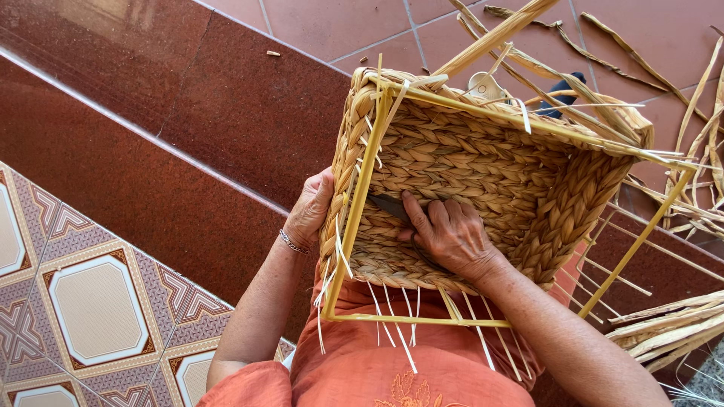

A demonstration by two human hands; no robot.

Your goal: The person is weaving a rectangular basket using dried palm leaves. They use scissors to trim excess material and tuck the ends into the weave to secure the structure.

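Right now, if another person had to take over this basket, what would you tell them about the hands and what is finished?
Left hand: grips the basket from outside, at its left wall.
Right hand: inside the basket, pressed on the woven wall, with a dark tool under the fingers; the tool is mostly hidden.
The basket lies tipped on the lap, opening facing up at the camera, built on a yellow frame.
Done: the walls and bottom look woven.
Left: white strand ends stick out along the near rim, apparently untrimmed. Loose dried strips lie on the floor to the right.

Red tiled floor (339, 26) with loose dried straw strands (664, 332) strewn about.
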